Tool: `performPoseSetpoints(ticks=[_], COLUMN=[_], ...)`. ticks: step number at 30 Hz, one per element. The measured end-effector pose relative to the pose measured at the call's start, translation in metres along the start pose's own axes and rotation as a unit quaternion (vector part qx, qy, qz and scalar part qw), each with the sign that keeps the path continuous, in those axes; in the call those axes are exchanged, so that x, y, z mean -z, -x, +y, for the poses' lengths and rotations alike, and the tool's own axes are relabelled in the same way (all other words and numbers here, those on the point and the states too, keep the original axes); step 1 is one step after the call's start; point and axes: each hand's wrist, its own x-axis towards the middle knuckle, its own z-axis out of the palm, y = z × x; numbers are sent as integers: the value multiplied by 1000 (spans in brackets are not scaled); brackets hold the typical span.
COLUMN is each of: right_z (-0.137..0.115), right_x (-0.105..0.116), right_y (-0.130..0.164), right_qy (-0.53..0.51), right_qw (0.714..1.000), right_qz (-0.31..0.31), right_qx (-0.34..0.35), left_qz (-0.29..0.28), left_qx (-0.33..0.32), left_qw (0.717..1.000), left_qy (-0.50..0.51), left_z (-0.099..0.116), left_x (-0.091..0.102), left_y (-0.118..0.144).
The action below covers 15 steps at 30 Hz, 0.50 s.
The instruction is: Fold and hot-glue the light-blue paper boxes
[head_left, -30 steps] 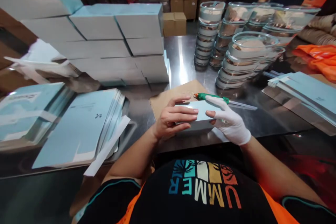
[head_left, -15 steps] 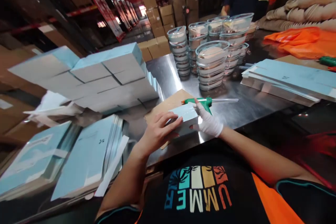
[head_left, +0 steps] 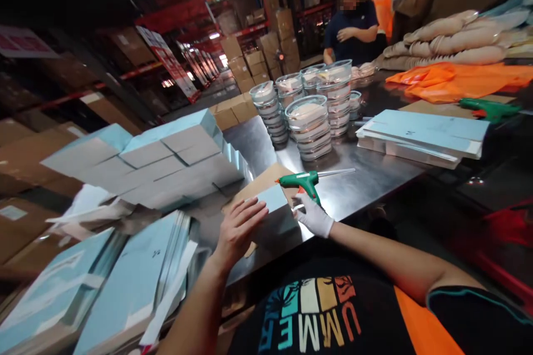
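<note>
Flat blue sleeves [head_left: 125, 283] lie fanned on the desk [head_left: 375, 172], far left of the grip. Beyond them, finished blue boxes [head_left: 166, 155] are stacked in rows.

Left hand [head_left: 237, 230]: bare, palm and fingers spread flat on the top and near side of the small blue box [head_left: 277, 216]; pressing, not closed round it. Box sits on a cardboard sheet [head_left: 260, 183] at the desk's near edge.

Right hand [head_left: 312, 215]: white glove, fingers curled against the box's right end, grasping it there.

Green glue gun [head_left: 302, 180] lies just beyond the gloved grip, nozzle pointing left, close to the box. Further right: stacked lidded containers [head_left: 310, 122], another sleeve pile [head_left: 420, 136].

Risk, as judged: box sits near the desk edge and could slide off under uneven pressure. Bare fingers near a possibly hot nozzle could get burned.
</note>
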Motion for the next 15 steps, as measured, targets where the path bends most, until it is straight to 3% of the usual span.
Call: performPoseSetpoints(ticks=[3,9,12,15], right_z=[-25,-64,-63,-45], right_x=[2,-7,-6,9], right_y=[-6,-32,-31,-24], right_qy=[28,63,94,128], right_qw=[999,996,993,989], right_qz=[29,6,8,25], right_qx=[19,56,74,72], left_qz=[-1,0,2,7], left_qx=[10,15,19,25], left_qw=[1000,1000,1000,1000], left_qy=[7,3,4,8], left_z=[2,5,7,6], left_x=[2,3,2,2], left_y=[1,2,3,4])
